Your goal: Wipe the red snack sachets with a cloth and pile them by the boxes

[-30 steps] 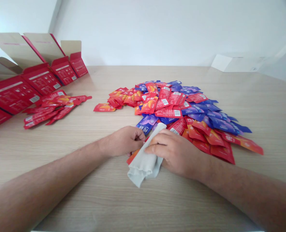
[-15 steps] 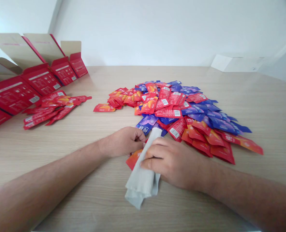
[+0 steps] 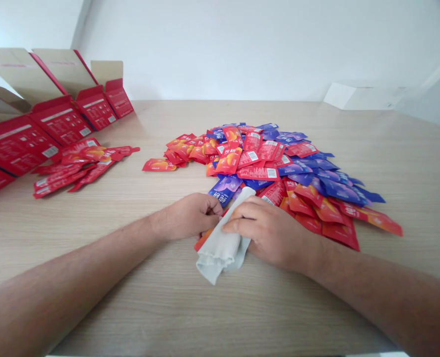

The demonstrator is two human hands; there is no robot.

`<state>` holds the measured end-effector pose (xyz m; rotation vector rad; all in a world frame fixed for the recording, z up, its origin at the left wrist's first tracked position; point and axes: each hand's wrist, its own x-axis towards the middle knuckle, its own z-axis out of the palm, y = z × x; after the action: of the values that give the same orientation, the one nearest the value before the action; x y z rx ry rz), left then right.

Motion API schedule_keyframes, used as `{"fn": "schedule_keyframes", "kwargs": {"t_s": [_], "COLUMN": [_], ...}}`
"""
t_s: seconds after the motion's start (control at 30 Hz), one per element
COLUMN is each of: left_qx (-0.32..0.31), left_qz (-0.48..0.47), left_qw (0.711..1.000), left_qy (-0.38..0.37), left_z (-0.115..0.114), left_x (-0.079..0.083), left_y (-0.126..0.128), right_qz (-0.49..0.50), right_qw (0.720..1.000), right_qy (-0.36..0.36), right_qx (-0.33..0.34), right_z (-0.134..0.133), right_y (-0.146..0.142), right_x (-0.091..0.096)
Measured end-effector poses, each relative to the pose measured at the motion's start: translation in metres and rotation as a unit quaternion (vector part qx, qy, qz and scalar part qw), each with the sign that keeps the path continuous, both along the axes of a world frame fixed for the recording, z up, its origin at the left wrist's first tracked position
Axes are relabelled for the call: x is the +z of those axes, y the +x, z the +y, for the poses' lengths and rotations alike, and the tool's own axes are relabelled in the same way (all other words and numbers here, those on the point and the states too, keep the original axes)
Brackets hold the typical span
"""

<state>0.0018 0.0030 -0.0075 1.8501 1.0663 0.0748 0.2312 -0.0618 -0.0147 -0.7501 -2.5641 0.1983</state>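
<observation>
Your right hand (image 3: 268, 235) is closed over the grey ribbed cloth (image 3: 220, 253), with its fingers wrapped across the folded top and the thumb out of sight, so it appears to have hold of it. Your left hand (image 3: 188, 217) sits curled just beside it, fingertips at the cloth's edge; whether those fingers pinch anything, you cannot tell from this view. The cloth lies on the pale wood-grain table (image 3: 104, 292) at the near edge of the sachets, with a red-orange sachet (image 3: 204, 241) showing from under it on the left.

The step in hand looks like working the cloth over that spot with both hands, and any next move calls for lifting your right hand's fingers clear before what lies beneath can be seen.

Just past your fingers, a purple sachet (image 3: 221, 192) lies at the front of the large heap of red, orange and blue-purple sachets (image 3: 259, 171). Left of the heap, one red sachet (image 3: 159, 164) lies alone, and farther left a smaller bunch of red sachets (image 3: 74, 171) lies before the row of red cartons (image 3: 61, 121). Their flaps stand open; from this angle, you cannot see what they hold. A white card box (image 3: 361, 95) sits at the far right of the table.
</observation>
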Motion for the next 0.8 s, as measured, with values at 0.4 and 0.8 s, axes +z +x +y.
{"fn": "schedule_keyframes", "kwargs": {"t_s": [0.4,0.8], "left_qx": [0.0,0.0], "left_qz": [0.003,0.004], "left_qw": [1.0,1.0], "left_qy": [0.005,0.006], "left_z": [-0.0002,-0.0004], "left_x": [-0.001,0.0026], "left_y": [-0.0002,0.001], "right_qz": [0.001,-0.026], "right_qw": [1.0,0.999], "right_qy": [0.005,0.015], "right_qx": [0.018,0.044], "right_z": [0.0026,-0.0011], "right_y": [0.0006,-0.001], "right_x": [-0.0021,0.0025]}}
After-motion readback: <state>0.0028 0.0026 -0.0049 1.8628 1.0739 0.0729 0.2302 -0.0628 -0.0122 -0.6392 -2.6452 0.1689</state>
